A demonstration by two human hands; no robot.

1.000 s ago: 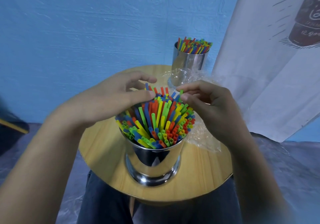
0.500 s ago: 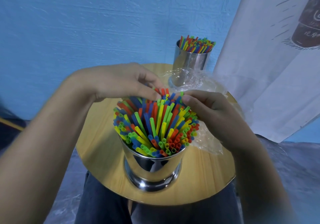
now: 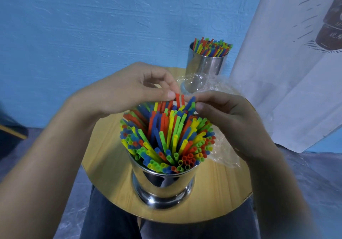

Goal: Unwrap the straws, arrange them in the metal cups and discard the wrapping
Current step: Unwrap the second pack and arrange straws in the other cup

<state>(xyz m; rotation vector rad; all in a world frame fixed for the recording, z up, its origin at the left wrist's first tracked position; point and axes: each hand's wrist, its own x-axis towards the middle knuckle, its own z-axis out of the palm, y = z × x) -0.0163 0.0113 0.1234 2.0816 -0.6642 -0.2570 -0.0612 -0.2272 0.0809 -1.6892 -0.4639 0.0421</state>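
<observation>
Two metal cups stand on the round counter [image 3: 107,164]: the near cup [image 3: 162,187] at the front edge and the far cup [image 3: 205,66] at the back, well apart. Both are packed with red, blue, green and yellow straws, too many to count. The near straws [image 3: 166,137] fan out loosely, which is probably why both hands work at their far tips. The left hand [image 3: 129,90] pinches red tips between thumb and curled fingers. The right hand [image 3: 227,120] pinches blue and green tips just beside them, apparently to gather the bunch so it stands neatly. The far straws [image 3: 212,48] stand tighter and look finished. One crumpled clear wrap [image 3: 227,155], as far as I can tell, lies on the counter between the cups and under the right hand, against the far cup's base. It seems parked there, out of the way, until it is discarded.
</observation>
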